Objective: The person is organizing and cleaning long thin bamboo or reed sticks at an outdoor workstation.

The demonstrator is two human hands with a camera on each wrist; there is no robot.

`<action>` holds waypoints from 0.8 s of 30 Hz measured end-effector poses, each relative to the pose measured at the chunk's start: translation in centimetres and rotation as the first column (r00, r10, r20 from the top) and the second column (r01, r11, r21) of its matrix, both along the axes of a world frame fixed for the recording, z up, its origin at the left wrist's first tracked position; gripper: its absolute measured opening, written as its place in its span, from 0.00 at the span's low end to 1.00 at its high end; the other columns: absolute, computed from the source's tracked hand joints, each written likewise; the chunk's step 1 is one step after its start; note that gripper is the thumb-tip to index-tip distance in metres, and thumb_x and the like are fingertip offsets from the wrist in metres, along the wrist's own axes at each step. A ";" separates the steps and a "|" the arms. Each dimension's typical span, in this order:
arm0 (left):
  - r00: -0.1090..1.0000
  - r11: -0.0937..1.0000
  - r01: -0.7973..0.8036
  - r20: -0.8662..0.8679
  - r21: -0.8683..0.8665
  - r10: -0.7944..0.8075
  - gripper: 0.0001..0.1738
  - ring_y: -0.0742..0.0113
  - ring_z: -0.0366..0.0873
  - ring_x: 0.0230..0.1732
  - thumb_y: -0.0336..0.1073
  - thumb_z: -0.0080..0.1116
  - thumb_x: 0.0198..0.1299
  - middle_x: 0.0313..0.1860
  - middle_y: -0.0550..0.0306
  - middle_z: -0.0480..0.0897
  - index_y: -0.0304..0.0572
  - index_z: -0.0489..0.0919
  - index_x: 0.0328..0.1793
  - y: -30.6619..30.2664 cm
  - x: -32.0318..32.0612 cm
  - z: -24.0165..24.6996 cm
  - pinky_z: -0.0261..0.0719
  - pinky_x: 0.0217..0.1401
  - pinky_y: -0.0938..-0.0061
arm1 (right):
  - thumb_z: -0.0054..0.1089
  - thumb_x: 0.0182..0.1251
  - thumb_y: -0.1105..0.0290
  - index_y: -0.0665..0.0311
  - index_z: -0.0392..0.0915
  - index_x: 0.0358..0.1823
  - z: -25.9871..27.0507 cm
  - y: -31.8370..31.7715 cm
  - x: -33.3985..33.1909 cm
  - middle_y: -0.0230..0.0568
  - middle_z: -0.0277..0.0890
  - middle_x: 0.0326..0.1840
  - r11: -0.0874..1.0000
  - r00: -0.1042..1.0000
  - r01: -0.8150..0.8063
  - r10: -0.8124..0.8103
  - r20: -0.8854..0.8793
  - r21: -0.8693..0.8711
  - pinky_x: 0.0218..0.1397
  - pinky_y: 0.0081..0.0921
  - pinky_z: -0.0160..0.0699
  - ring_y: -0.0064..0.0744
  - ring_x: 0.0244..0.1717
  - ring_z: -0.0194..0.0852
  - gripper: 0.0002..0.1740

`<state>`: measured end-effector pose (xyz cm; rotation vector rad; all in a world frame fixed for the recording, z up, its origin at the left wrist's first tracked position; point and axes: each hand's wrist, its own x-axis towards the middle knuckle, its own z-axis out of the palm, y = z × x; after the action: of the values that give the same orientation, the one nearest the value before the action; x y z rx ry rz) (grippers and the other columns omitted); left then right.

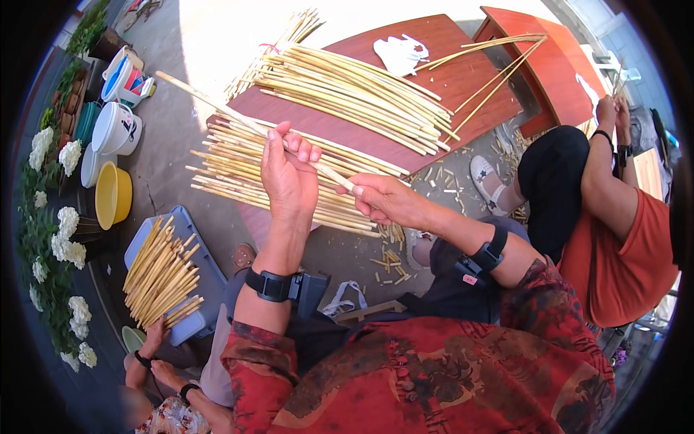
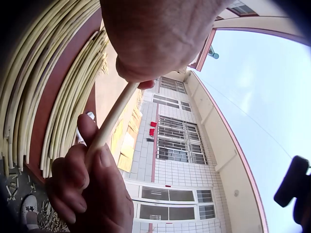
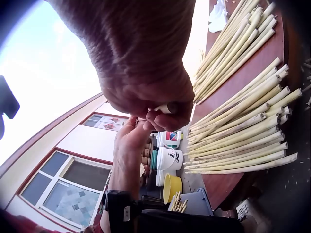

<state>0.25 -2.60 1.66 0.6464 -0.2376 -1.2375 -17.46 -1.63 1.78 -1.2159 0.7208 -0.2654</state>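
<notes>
Sleeves of red patterned cloth [image 1: 260,356] lie nearest. Beyond, the right hand [image 1: 387,198] grips the near end of a pale stick [image 1: 210,103] between thumb and fingers; the left hand [image 1: 293,173] holds it farther out, fingers curled. The stick slants in the air above a row of sticks [image 1: 246,171] on a reddish table [image 1: 442,36]. Past them lie a larger bundle [image 1: 354,94] and a white bag [image 1: 400,56].

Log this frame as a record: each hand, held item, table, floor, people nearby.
Left hand: grips a pale stick partway along
Right hand: grips the same stick near one end
Table: piles of long sticks, crumpled white item
Floor: scattered short pieces, yellow basin
People nearby: person in an orange top; another person's hand by shorter sticks
</notes>
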 end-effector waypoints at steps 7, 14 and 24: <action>1.000 1.000 0.005 0.007 0.016 -0.005 0.13 0.75 0.59 0.22 0.41 0.38 0.65 0.22 0.63 0.62 0.38 0.65 0.41 0.9 -2.2 -0.6 0.64 0.26 0.77 | 0.31 0.69 0.65 0.66 0.67 0.45 -0.8 -0.2 0.6 0.26 0.58 0.19 0.998 1.000 -0.005 0.007 0.025 -0.062 0.16 0.13 0.57 0.14 0.15 0.53 0.16; 1.000 1.000 -0.003 0.001 0.030 0.003 0.11 0.75 0.60 0.24 0.38 0.39 0.65 0.23 0.63 0.63 0.38 0.66 0.39 0.9 -1.3 -0.5 0.65 0.29 0.77 | 0.31 0.69 0.65 0.67 0.67 0.45 -0.4 -0.4 1.0 0.27 0.57 0.18 1.000 1.000 -0.006 0.006 0.019 -0.006 0.16 0.14 0.60 0.15 0.14 0.55 0.16; 0.998 0.998 -0.058 -0.032 -0.006 0.057 0.12 0.76 0.58 0.20 0.40 0.39 0.65 0.21 0.64 0.62 0.38 0.66 0.40 0.7 -0.6 -0.5 0.63 0.24 0.78 | 0.29 0.68 0.66 0.69 0.66 0.48 -0.1 -0.2 1.2 0.27 0.57 0.19 0.997 0.998 -0.046 0.049 0.040 -0.068 0.17 0.14 0.63 0.15 0.15 0.55 0.18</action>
<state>-0.36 -1.91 1.16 0.6229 -0.1954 -1.1904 -16.26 -1.82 1.71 -1.2860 0.6502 -0.2766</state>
